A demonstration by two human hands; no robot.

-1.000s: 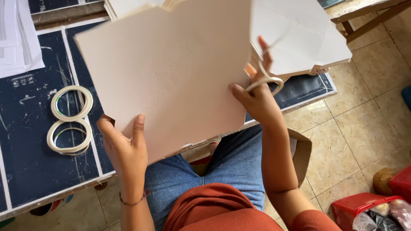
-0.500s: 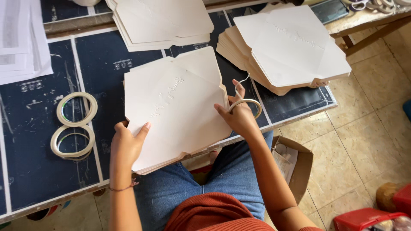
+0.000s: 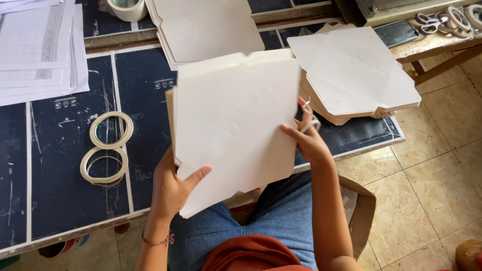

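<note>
While seated at a dark blue surface [image 3: 145, 90], a person lifts a thin stack of flat, cream-coloured card blanks [image 3: 236, 125] above its near edge, tilted toward the camera; the left hand [image 3: 173, 188] clamps the lower left corner, thumb on the front, and the right hand [image 3: 309, 140] pinches the right edge, a tape ring [image 3: 312, 124] apparently looped on a finger. Judged by their flat hold, the sheets look light and fairly stiff, creasable and apt to slide apart, best gripped at opposite edges; two tape rolls [image 3: 105, 148] lie left, further card stacks [image 3: 356, 70] behind.
</note>
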